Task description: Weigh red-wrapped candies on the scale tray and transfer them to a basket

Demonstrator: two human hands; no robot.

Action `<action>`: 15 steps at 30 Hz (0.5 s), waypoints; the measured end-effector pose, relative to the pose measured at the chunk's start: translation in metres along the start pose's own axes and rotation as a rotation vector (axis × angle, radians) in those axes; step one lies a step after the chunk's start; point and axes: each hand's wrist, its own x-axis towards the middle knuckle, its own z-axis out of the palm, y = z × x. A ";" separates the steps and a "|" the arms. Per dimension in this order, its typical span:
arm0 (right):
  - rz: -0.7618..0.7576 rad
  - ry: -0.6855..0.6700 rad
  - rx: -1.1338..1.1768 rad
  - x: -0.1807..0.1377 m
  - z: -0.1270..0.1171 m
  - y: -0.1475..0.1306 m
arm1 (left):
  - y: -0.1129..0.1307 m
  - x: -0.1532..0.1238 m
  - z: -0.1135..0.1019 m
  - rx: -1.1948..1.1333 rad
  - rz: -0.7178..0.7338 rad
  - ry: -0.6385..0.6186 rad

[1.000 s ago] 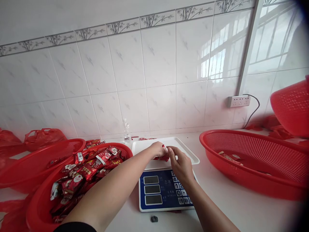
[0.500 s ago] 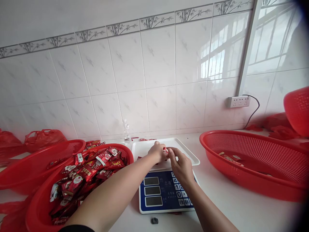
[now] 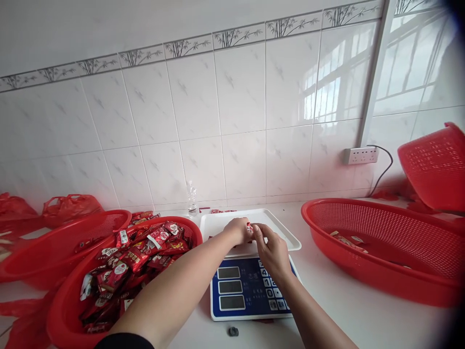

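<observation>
Head view: packet (image 3: 249,227) mostly hidden by fingers; right forearm blocks part of keypad (image 3: 267,282); raised tub (image 3: 436,165) cut off at frame edge. Right hand (image 3: 271,245) pinches packet over tray (image 3: 218,222). Left hand (image 3: 238,230) curled against it, fingertips hidden, can't tell grip.

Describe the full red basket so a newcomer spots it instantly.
Find the blue-and-white scale on the white table. Just left of it sits a rounded red basket, partly hidden by an arm. It is heaped with shiny red packets; the red basket farther left shows only a few.
</observation>
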 end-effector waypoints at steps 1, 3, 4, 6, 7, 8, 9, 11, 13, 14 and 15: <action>0.000 0.000 0.000 0.000 0.000 0.000 | 0.000 -0.001 -0.001 -0.007 -0.002 0.011; 0.001 0.001 -0.001 0.000 -0.001 -0.001 | 0.000 -0.004 -0.005 -0.037 0.011 0.056; 0.003 0.002 -0.001 0.000 -0.002 -0.001 | 0.000 -0.007 -0.010 -0.064 0.014 0.084; 0.013 0.002 -0.004 0.000 -0.002 -0.001 | -0.002 -0.015 -0.023 -0.141 0.008 0.112; 0.019 0.000 -0.008 0.000 -0.002 -0.001 | -0.004 -0.019 -0.031 -0.177 0.001 0.106; 0.022 -0.004 -0.011 -0.001 -0.002 0.000 | -0.006 -0.024 -0.039 -0.210 -0.009 0.081; 0.023 -0.008 -0.015 -0.001 -0.001 0.000 | -0.008 -0.029 -0.048 -0.229 -0.024 0.045; 0.019 -0.016 -0.021 -0.001 -0.001 0.000 | -0.014 -0.040 -0.064 -0.204 -0.091 -0.030; 0.017 -0.019 -0.026 -0.002 0.000 0.000 | -0.020 -0.048 -0.075 -0.118 -0.173 -0.086; 0.017 -0.020 -0.027 -0.002 0.000 0.000 | -0.023 -0.052 -0.079 -0.065 -0.204 -0.109; 0.019 -0.020 -0.028 -0.003 0.000 0.000 | -0.026 -0.054 -0.080 -0.009 -0.229 -0.128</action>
